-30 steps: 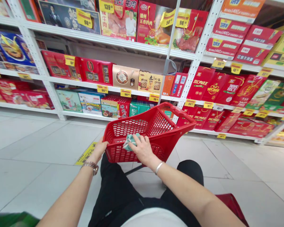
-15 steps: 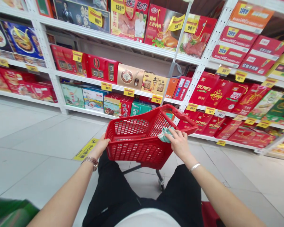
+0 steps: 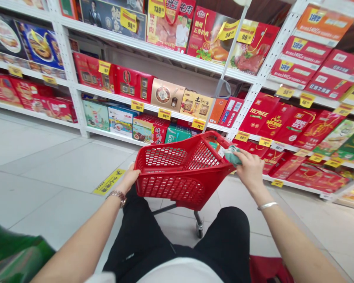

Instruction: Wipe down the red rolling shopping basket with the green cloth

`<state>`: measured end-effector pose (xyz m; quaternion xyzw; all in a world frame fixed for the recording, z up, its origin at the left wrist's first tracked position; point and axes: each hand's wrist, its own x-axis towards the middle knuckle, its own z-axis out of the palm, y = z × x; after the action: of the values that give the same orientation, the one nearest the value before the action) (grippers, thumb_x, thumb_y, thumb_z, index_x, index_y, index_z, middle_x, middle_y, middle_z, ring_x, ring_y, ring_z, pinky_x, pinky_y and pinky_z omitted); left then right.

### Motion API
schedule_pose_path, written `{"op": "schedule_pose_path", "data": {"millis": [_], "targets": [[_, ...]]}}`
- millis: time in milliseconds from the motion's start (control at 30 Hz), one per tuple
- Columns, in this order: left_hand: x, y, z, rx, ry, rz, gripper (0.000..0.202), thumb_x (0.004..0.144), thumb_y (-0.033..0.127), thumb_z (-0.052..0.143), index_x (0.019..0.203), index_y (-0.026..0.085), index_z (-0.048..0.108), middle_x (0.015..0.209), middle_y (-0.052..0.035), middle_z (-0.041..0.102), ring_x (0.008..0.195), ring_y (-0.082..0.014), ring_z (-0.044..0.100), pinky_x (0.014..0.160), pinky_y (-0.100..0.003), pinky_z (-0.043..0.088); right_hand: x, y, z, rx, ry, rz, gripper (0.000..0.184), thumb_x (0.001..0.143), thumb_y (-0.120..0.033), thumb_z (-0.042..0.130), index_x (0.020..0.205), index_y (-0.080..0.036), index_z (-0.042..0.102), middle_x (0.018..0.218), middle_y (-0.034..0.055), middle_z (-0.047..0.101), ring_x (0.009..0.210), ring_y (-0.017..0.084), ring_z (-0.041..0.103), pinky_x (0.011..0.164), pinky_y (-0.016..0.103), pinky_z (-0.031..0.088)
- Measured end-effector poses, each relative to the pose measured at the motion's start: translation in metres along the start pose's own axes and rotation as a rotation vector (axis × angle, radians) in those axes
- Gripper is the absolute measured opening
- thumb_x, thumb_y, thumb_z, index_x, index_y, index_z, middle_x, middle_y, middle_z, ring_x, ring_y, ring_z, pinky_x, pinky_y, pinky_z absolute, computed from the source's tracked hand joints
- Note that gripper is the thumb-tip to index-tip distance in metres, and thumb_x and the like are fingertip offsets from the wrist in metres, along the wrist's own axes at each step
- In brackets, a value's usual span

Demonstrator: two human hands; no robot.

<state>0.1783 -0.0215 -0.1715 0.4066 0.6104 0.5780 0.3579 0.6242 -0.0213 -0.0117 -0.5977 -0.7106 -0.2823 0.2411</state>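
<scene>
A red plastic shopping cart point(image 3: 171, 186) with a perforated basket stands between my knees, its handle end toward the right. My left hand point(image 3: 130, 179) is closed around the rim at the basket's left end. At the opposite end, my right hand point(image 3: 249, 167) presses a light green cloth point(image 3: 233, 155) against the handle corner. The fingers of that hand are bunched over the cloth, and part of the cloth shows beyond the fingertips. Below the basket, a grey leg ends in a caster wheel point(image 3: 199, 230) on the floor.
White shelves point(image 3: 177, 59) of boxed goods with yellow price tags run behind the cart. A slim metal pole point(image 3: 228, 51) rises beyond the handle. On the tiled floor lies a yellow sticker point(image 3: 109, 182). Something green point(image 3: 16, 251) is at lower left, and something dark red point(image 3: 268, 269) at lower right.
My right hand has slid the cloth rightward along the rim, from the basket's side to the handle corner. My left hand keeps its hold at the left end.
</scene>
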Motion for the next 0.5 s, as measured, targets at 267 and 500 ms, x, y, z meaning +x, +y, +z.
{"op": "schedule_pose_path", "data": {"millis": [267,500], "targets": [[-0.008,0.005,0.002,-0.019,-0.012,0.006,0.068,0.054,0.017,0.051,0.120,0.017,0.066,0.093,-0.0050,0.074,0.081,-0.0224,0.064,0.075,-0.032,0.053,-0.028,-0.185,0.022,0.314,-0.216,-0.461,0.055,0.087,-0.005,0.051,0.132,-0.033,0.068,0.149,0.0048,0.060,0.113,0.027,0.052,0.092,0.043,0.034],[-0.009,0.006,-0.003,-0.010,-0.038,0.010,0.064,0.055,0.019,0.051,0.117,0.015,0.066,0.096,-0.0065,0.074,0.082,-0.0219,0.064,0.076,-0.033,0.052,-0.041,-0.226,0.048,0.317,-0.367,-0.565,0.045,0.092,-0.011,0.053,0.130,-0.031,0.067,0.152,0.0058,0.057,0.112,0.026,0.053,0.090,0.042,0.036]]}}
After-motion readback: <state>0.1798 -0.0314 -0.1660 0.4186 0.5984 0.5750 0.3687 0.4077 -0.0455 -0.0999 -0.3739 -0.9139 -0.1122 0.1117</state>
